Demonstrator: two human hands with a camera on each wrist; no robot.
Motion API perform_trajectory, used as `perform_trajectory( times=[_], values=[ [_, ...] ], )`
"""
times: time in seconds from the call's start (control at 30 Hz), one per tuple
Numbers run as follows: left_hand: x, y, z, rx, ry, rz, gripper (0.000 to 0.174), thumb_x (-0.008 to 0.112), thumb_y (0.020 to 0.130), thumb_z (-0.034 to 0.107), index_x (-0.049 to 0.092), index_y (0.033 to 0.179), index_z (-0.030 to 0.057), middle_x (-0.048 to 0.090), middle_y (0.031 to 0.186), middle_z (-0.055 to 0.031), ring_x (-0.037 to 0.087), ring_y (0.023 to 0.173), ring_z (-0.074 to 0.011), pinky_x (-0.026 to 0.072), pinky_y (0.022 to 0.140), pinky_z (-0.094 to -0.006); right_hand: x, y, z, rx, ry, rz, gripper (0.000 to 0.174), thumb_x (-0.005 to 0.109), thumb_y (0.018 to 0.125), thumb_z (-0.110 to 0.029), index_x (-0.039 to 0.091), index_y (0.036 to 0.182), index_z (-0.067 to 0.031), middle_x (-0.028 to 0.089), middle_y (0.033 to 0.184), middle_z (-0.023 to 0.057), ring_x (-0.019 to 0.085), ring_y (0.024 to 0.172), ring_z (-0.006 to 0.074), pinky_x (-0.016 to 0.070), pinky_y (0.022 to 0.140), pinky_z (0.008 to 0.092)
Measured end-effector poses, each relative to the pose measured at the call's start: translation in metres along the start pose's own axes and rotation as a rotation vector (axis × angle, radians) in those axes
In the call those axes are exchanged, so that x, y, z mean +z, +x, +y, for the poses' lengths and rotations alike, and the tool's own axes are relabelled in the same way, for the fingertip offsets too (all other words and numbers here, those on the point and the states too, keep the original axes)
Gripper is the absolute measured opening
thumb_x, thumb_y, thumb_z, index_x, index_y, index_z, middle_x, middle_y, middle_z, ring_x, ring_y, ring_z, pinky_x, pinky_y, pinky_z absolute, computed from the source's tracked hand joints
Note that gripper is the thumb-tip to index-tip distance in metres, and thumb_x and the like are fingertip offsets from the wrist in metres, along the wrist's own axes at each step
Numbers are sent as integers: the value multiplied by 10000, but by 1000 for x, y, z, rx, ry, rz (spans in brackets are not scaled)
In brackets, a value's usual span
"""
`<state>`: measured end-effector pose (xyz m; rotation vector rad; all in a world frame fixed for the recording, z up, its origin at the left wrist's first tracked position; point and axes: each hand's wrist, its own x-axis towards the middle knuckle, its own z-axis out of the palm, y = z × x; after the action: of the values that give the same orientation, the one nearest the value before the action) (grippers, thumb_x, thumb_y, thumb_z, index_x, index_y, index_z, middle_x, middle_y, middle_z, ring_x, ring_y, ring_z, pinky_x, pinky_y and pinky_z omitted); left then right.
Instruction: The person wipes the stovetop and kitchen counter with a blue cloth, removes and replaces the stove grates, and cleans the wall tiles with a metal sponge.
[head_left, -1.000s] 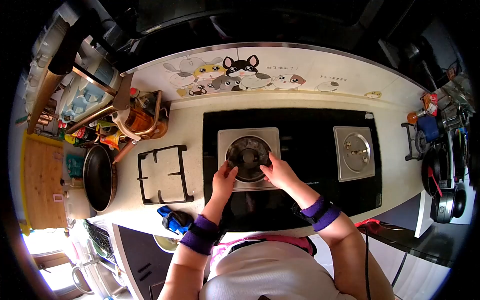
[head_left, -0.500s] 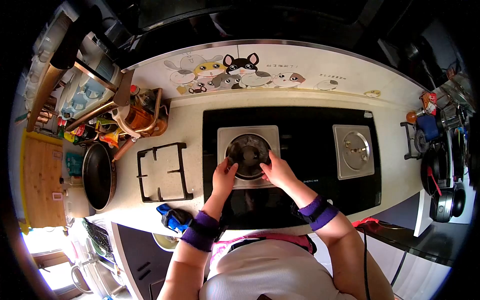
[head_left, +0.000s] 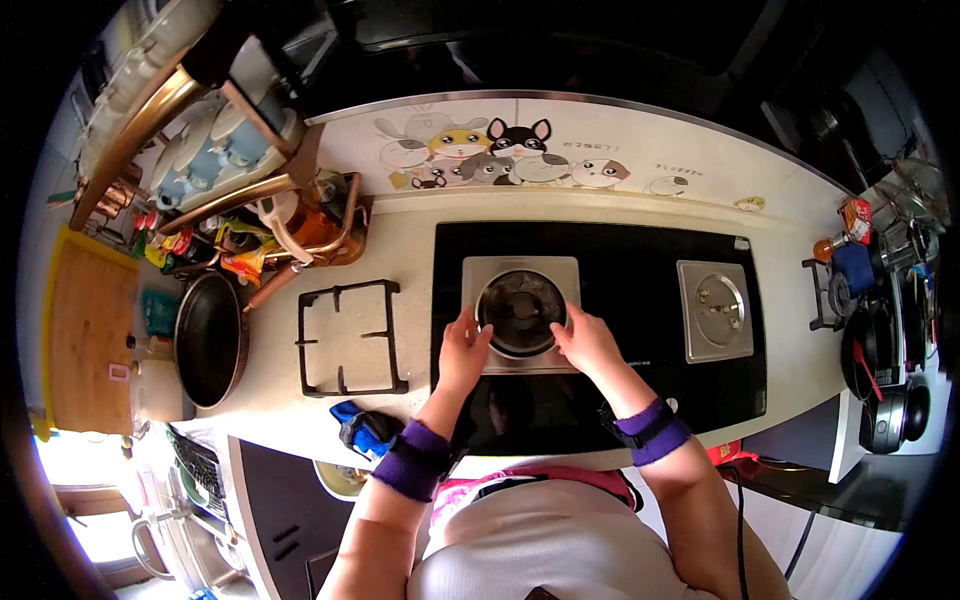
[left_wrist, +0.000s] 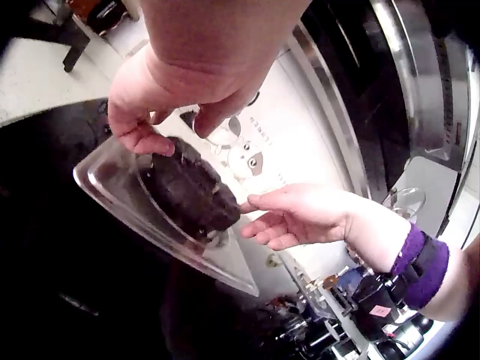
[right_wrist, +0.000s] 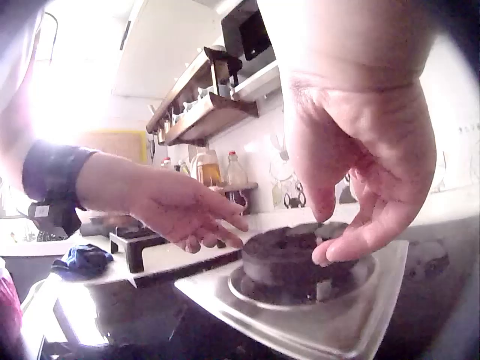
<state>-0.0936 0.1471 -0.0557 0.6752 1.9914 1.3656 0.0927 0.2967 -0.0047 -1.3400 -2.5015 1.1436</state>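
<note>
In the head view, a round dark burner piece [head_left: 521,300] sits over the left square metal plate [head_left: 478,360] of the black glass hob [head_left: 610,400]. My left hand [head_left: 462,352] grips its left edge, and my right hand [head_left: 590,345] holds the opposite side. The left wrist view shows the left hand's [left_wrist: 195,82] thumb and fingers bent at the burner piece [left_wrist: 191,187]. Seen from the right wrist, the right hand [right_wrist: 360,150] has its thumb and fingers round the rim of the burner piece [right_wrist: 289,259]. Whether it touches the plate beneath, I cannot tell.
A black pan support [head_left: 345,392] lies left of the hob, with a frying pan [head_left: 210,340] beyond it. Blue cloth [head_left: 368,430] lies at the counter's front edge. On the hob's right is another burner plate [head_left: 716,335]. Bottles and a rack fill the back left.
The head view has shifted, so the hob appears farther right. Both hands remain at the burner piece, their fingertips slightly farther apart across it.
</note>
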Motion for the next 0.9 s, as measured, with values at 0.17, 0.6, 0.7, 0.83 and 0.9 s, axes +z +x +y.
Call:
perform_trajectory(
  times=[0.17,0.6,0.7,0.83,0.9],
  values=[
    [-102,-18,-1,202,24,220,451,651,925,106,554,1365,77,644,1111,-53,543,754,-106,479,672,-260,19,-23,-77,-86,357,-105,372,669,912,-256,648,1178,4,732,853,145,719,757,268,565,703,342],
    [-338,-31,-134,-6,317,314,362,619,938,190,639,1268,45,704,1128,-121,598,1016,-250,451,955,-358,208,7,-167,-176,266,-314,337,711,846,-269,642,1024,8,726,950,150,695,900,328,540,788,403],
    [-342,-23,-132,-40,135,106,333,604,955,128,640,1267,17,713,1092,-87,636,1006,-187,465,945,-323,210,8,-164,-148,320,-295,303,714,838,-247,658,1013,-6,724,914,144,696,858,318,544,763,394],
    [-339,-32,-105,-122,-54,42,315,618,950,93,646,1253,10,709,1058,-58,632,987,-143,461,920,-290,220,9,-154,-170,353,-249,278,718,829,-213,656,1002,-5,721,866,129,696,784,283,537,705,384],
    [-335,-38,-86,-102,-102,47,319,631,942,93,646,1248,3,707,1035,-57,629,968,-140,463,893,-285,210,8,-150,-172,454,-255,267,706,846,-200,646,1023,-9,705,815,117,676,731,245,515,666,370]
  ],
)
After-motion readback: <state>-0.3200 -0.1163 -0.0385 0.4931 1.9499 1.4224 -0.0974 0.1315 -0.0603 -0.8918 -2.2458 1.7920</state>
